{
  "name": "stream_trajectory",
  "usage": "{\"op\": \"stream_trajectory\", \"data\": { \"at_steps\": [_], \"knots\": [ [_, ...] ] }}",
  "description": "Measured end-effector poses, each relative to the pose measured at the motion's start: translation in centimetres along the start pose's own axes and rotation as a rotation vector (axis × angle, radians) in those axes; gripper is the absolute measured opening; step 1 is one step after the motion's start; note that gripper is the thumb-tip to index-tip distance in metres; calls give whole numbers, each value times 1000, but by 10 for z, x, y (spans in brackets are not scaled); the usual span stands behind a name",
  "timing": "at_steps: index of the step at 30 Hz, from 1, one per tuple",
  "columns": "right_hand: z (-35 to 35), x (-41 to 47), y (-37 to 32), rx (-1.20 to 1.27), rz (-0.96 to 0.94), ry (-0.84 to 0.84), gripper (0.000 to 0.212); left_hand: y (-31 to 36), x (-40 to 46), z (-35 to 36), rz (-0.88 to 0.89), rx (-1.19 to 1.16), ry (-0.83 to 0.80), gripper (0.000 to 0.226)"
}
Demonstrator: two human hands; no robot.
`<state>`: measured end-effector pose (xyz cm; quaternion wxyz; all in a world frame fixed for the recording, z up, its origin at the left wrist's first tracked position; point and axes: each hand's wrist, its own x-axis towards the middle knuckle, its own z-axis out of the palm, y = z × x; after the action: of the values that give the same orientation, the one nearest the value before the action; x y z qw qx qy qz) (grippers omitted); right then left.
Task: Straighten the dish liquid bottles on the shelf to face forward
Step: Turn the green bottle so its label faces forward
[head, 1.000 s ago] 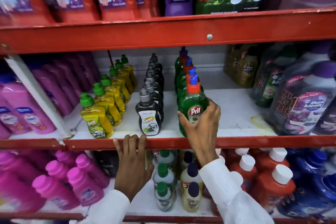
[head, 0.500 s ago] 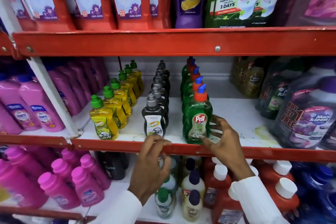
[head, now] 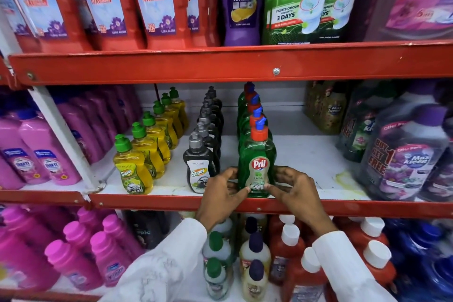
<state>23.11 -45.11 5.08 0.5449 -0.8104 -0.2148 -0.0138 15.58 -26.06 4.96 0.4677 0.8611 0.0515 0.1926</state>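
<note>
Three rows of dish liquid stand on the middle shelf [head: 171,202]. The front green Pril bottle [head: 257,154], with a red cap and blue spout, stands upright at the shelf edge, its label facing me. My left hand [head: 221,193] grips its lower left side and my right hand [head: 293,190] grips its lower right side, fingertips on the label's bottom. More green bottles queue behind it. To the left stand a row of black Super bottles [head: 199,167] and a row of yellow Super bottles [head: 131,169], front labels turned slightly.
Large Max Kleen jugs [head: 404,159] crowd the shelf's right side, with bare shelf between them and the green row. Pink bottles [head: 36,149] fill the left bay beyond a white upright [head: 61,135]. Bathroom cleaners stand above; assorted bottles below.
My left hand rose from the shelf's red lip to the Pril bottle's left side. My right hand closed back onto its right side. The view tilted upward.
</note>
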Motion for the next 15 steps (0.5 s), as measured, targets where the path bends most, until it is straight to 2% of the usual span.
{"op": "stream_trajectory", "data": {
  "at_steps": [12, 15],
  "knots": [
    [3, -5, -3, 13, -23, 51, 45, -6, -1, -2, 48, -78, -21, 47],
    [7, -12, -8, 54, -52, 129, 50, -5, -6, -7, 99, -49, -40, 51]
  ]
}}
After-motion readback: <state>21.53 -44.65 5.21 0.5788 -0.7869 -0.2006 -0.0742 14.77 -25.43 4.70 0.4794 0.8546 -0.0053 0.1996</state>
